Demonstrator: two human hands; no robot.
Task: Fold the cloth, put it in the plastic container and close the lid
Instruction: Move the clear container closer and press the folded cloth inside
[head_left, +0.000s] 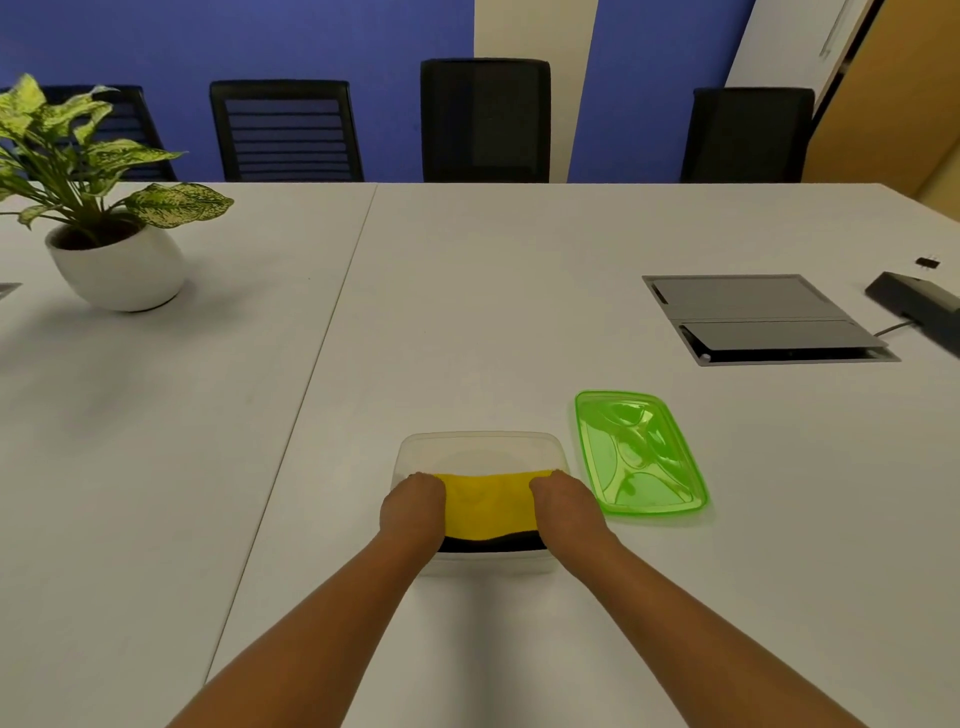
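Left hand and right hand: fingers curled down, each pressed on one end of the folded yellow cloth; whether it is pinched cannot be told. Cloth is held inside the clear plastic container, a black edge shown nearest the wearer. Green lid is laid just beside it to the right. White table, seamed, is backed by black chairs and a blue wall. Potted plant far left; grey cable hatch far right.

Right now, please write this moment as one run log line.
phase: placing | folded yellow cloth: in clear plastic container | left hand, right hand: on cloth | green plastic lid: off, right of container
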